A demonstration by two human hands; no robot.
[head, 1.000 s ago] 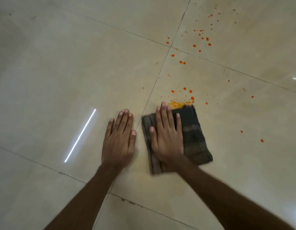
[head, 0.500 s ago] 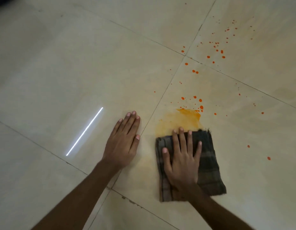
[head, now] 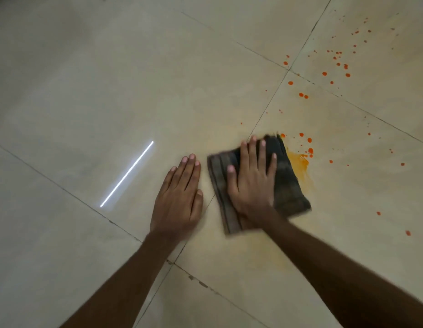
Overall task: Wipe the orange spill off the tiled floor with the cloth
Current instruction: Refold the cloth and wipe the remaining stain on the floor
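Glossy beige tiled floor (head: 111, 79) fills your view, dark grout lines crossing it, one junction up right, another low between your forearms. A thin bright white light streak (head: 126, 174) reflects on the tile left of your hands.

Your folded dark checked cloth (head: 288, 183) lies flat on the floor, straddling the grout line that runs down from the upper junction, edges motion-blurred. Your right hand (head: 252, 183) presses flat on its left half, fingers straight and spread, nothing curled round the fabric, so that grip is released, just pushing down. Your left hand (head: 179, 197) lies palm down on bare tile just beside the cloth's left edge, fingers straight and together, grip released too, not touching the cloth.

The orange smeared spill patch (head: 299, 163) sits touching the cloth's right edge, part of it likely under the fabric, can't tell how much. Small orange-red droplets (head: 305, 142) scatter just beyond the cloth's far corner, more drops (head: 340, 62) well apart across the upper-right tile, a few strays (head: 407, 232) off to the right.
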